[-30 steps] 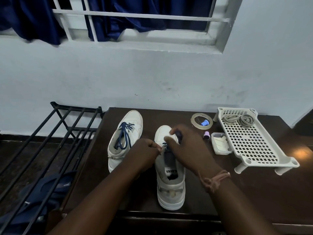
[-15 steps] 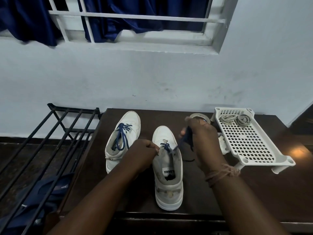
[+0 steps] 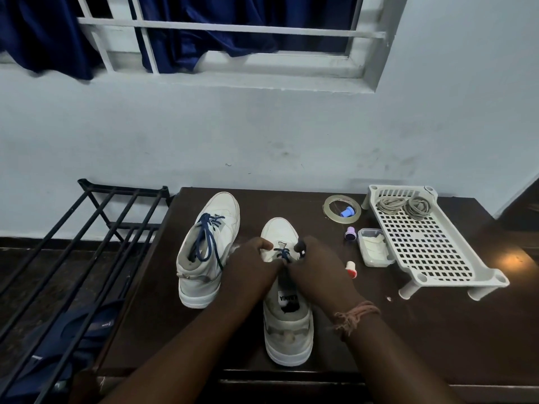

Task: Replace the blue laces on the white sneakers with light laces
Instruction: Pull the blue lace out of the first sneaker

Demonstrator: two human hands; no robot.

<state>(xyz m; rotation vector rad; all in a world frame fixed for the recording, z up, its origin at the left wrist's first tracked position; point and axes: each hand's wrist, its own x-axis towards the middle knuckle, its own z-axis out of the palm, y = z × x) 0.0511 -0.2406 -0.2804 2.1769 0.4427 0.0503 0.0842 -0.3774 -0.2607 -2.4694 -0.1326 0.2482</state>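
Hands: left hand [image 3: 253,262], right hand [image 3: 313,265], both pinching blue lace [image 3: 282,253] on sneaker [image 3: 287,325].

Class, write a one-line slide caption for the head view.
Both hands work blue lace on the near sneaker.

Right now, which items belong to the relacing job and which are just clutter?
In the job:
- near sneaker, both hands on it
- blue lace
- far sneaker, still blue-laced
- light laces in the white tray
- left hand, right hand

Lying about:
- tape roll
- small plastic box
- black rack
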